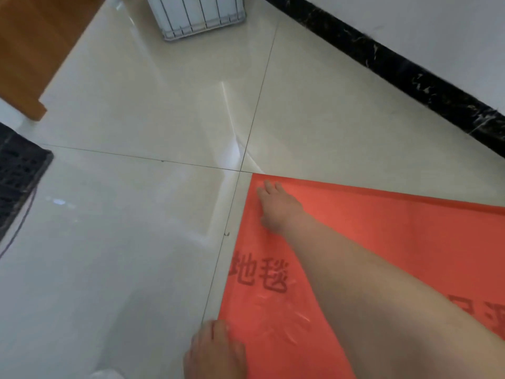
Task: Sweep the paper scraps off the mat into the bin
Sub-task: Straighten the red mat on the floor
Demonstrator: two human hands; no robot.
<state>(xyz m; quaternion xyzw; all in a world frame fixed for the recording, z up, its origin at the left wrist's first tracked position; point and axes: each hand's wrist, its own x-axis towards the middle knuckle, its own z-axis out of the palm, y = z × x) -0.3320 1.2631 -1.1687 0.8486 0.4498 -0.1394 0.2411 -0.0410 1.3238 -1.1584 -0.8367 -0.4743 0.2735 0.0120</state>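
Observation:
A red mat with dark printed characters lies on the tiled floor at the lower right. My right hand reaches across it and rests flat near its far left corner, fingers spread, holding nothing. My left hand lies palm down at the mat's near left corner, fingertips at the edge. No paper scraps show on the visible part of the mat. A white slatted bin stands on the floor at the top, well beyond the mat.
Glossy cream floor tiles fill the left and middle. A black marble skirting runs along the white wall on the right. A wooden furniture piece sits top left, a dark grated object at the left edge.

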